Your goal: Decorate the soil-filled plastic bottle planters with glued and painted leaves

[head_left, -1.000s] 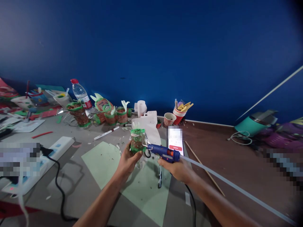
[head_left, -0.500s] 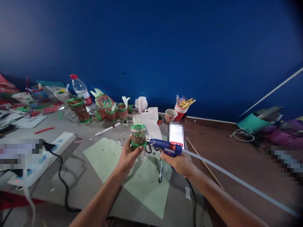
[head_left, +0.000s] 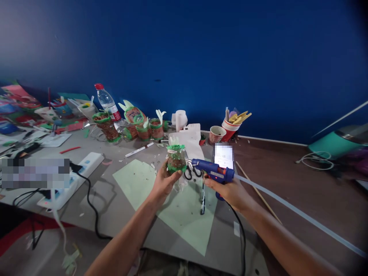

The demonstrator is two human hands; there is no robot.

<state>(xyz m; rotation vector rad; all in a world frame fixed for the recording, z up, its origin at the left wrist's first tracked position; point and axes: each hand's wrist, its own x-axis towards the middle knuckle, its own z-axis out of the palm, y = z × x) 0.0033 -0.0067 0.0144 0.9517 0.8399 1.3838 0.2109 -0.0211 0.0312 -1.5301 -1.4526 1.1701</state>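
Note:
My left hand (head_left: 165, 182) is closed round the lower part of a small decorated jar (head_left: 176, 158), holding it upright above the table. The jar is clear, with brown bits on its side, green bands at top and base, and a pale piece sticking up. In my right hand (head_left: 225, 188) is a blue hot glue gun (head_left: 212, 170), its nozzle pointing left at the jar's side. Whether the tip touches the jar I cannot tell. A long translucent glue stick (head_left: 284, 202) trails from the gun's back. Black scissors handles (head_left: 188, 173) lie behind, partly hidden.
Pale green paper (head_left: 184, 226) lies under my hands, with a dark pen-like tool (head_left: 202, 205) on it. Similar decorated jars (head_left: 143, 132), a water bottle (head_left: 107, 103) and paper cups (head_left: 217, 134) stand along the blue wall. A power strip (head_left: 89, 164) and phone (head_left: 223, 157) lie nearby.
My view has turned a little to the left, so everything sits farther right in the picture. Both hands keep their holds, with the glue gun still beside the jar.

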